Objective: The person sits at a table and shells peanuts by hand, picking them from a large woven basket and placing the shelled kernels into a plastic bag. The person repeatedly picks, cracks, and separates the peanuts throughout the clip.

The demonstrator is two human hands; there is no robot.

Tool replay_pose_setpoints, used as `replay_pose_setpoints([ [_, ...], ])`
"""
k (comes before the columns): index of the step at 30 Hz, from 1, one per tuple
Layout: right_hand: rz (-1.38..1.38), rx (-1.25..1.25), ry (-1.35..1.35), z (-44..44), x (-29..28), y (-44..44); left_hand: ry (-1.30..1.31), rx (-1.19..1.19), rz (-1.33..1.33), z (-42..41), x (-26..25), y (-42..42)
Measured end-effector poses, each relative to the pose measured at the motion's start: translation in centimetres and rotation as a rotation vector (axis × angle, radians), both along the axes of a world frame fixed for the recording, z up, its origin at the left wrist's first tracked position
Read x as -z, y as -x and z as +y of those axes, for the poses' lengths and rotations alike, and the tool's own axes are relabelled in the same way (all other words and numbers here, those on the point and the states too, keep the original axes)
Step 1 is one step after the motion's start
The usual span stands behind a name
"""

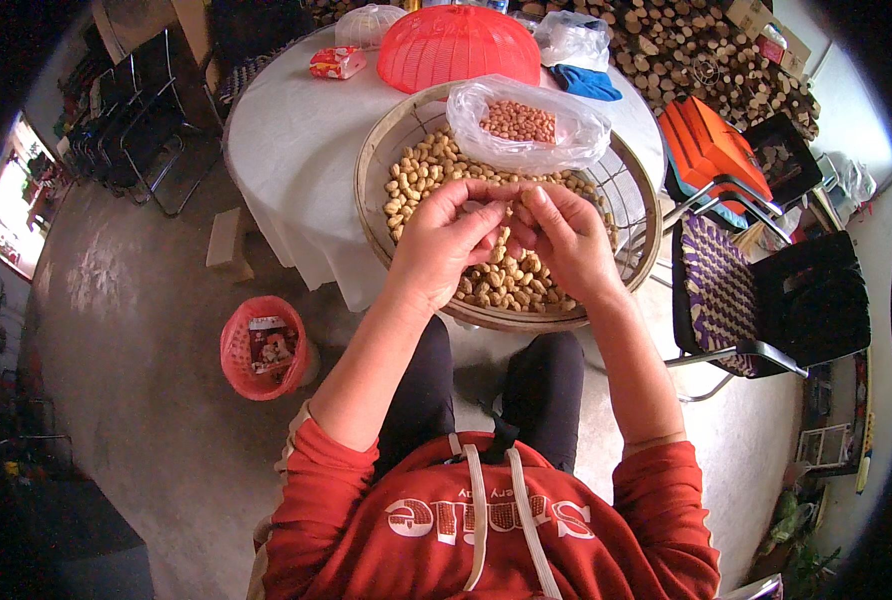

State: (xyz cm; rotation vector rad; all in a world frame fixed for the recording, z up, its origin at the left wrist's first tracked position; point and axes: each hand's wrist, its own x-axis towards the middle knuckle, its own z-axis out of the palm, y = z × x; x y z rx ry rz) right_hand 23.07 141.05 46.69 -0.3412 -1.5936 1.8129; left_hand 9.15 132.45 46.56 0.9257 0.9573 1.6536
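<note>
My left hand and my right hand meet at the fingertips above a round rimmed sieve basket. A peanut shell is pinched between the thumb and fingers of my right hand. The left thumb and forefinger are pressed together, and whether anything is between them cannot be told. Unshelled peanuts are spread in the basket below and behind both hands. A clear plastic bag lies open at the basket's far side, with shelled reddish peanut kernels inside.
The basket rests on a round table with a pale cloth. Behind it stand a red mesh food cover, a tissue pack and a blue cloth. A red waste basket is on the floor at left; a chair stands at right.
</note>
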Motion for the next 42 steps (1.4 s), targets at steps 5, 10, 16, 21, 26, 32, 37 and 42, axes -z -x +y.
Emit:
replay_pose_setpoints([
  [5,0.021,0.135,0.018,-0.4,0.0,0.2,0.006,0.050,0.060,-0.3,-0.3,-0.5],
  [10,-0.019,0.192,0.024,-0.3,-0.1,0.2,0.006,0.073,0.043,0.0,0.2,-0.6],
  [16,-0.131,0.145,-0.200,-0.9,-0.5,0.1,-0.038,0.011,-0.055,0.8,0.3,-0.5],
  [21,-0.128,0.124,-0.203,-1.3,-0.8,0.1,-0.054,-0.051,-0.113,0.9,0.4,-0.9],
  [26,-0.024,0.187,-0.152,-0.9,0.7,0.9,-0.110,-0.053,-0.195,1.0,0.8,-1.5],
  [32,-0.016,0.283,-0.095,-1.6,1.0,1.5,-0.111,-0.089,-0.195,1.0,0.8,-2.5],
  [37,-0.015,0.308,-0.110,-1.6,1.3,1.9,-0.126,-0.183,-0.090,1.2,1.1,-2.7],
  [42,-0.006,0.270,0.119,-0.7,1.9,1.6,-0.104,-0.275,0.170,1.4,1.0,-2.7],
])
